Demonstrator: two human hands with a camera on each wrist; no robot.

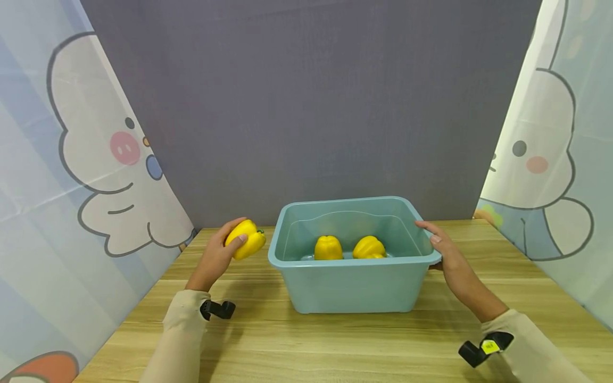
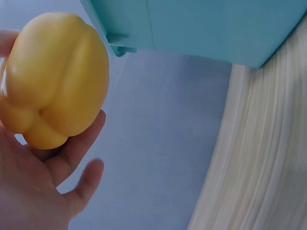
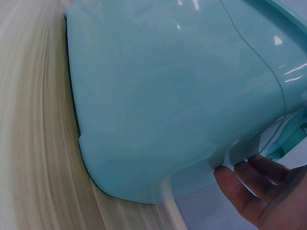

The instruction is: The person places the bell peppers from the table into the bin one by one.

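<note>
My left hand [image 1: 221,250] grips a yellow bell pepper [image 1: 245,239] above the table, to the left of a teal plastic bin [image 1: 354,287]. The thumb lies across the pepper's near side, and its green stem points toward the bin. In the left wrist view, the pepper [image 2: 57,76] shows its smooth lobed bottom. With my right hand [image 1: 452,263] I hold the bin's right rim, thumb over the top edge and other fingers below it. Those fingertips [image 3: 225,175] meet the outer wall in the right wrist view. Inside the bin lie two yellow bell peppers, one left [image 1: 328,248] and one right [image 1: 369,247].
The bin stands on a wood-grain table [image 1: 258,340]. Behind the table rises a dark grey panel [image 1: 311,106]. Curtains with cartoon animals flank it on the left [image 1: 96,159] and right [image 1: 551,159].
</note>
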